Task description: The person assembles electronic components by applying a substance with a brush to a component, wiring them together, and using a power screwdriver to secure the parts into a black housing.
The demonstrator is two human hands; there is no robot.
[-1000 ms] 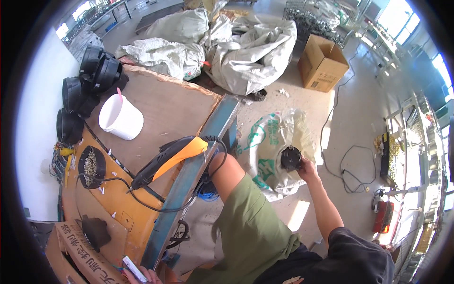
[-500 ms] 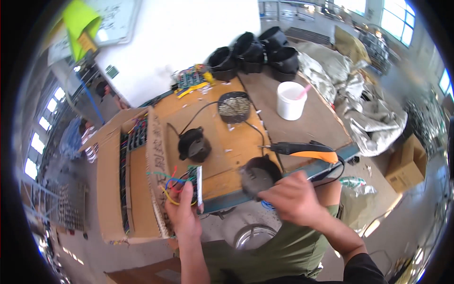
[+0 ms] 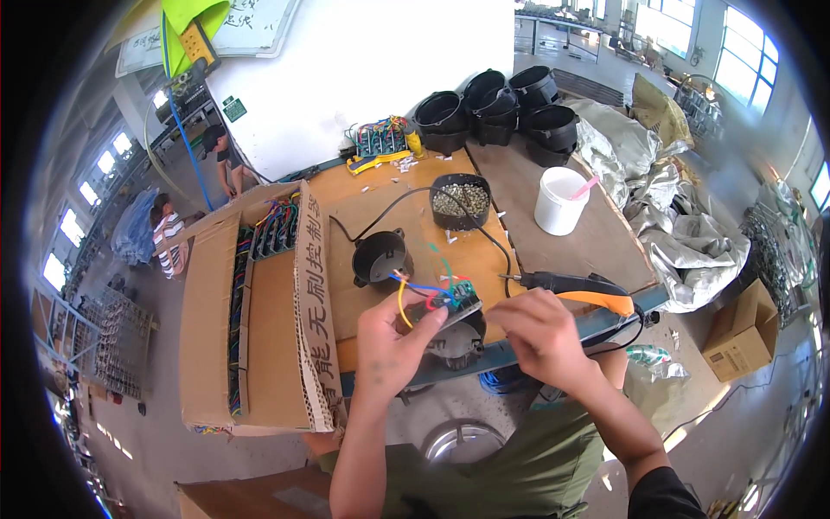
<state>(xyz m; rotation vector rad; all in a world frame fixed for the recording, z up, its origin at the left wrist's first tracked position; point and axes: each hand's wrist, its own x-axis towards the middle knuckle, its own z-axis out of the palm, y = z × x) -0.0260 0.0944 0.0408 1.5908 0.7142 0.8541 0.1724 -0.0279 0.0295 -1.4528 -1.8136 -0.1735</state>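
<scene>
My left hand [image 3: 391, 344] grips a small green circuit board [image 3: 464, 297] with a pale metal edge; red, blue, yellow and green wires come off it. The board is tilted over a black round plastic housing [image 3: 456, 344] at the table's front edge. Just right of the board is my right hand [image 3: 546, 336], its fingers curled and pressed together; what they hold, if anything, is hidden. A second black housing [image 3: 380, 257] stands behind my left hand. Beyond my right hand lies a black-and-orange corded tool [image 3: 579, 287] with a thin metal tip.
Left of the table is a cardboard box [image 3: 270, 324] with wired boards. A black container [image 3: 460, 201] of small pale pieces, a white bucket [image 3: 558, 203], stacked black housings [image 3: 491, 104] and more wired boards [image 3: 380, 138] stand farther back. Two people are at far left.
My left hand has brought the circuit board right and over the front housing, turning it to a tilt. My right hand has risen from that housing to beside the board. The view has shifted.
</scene>
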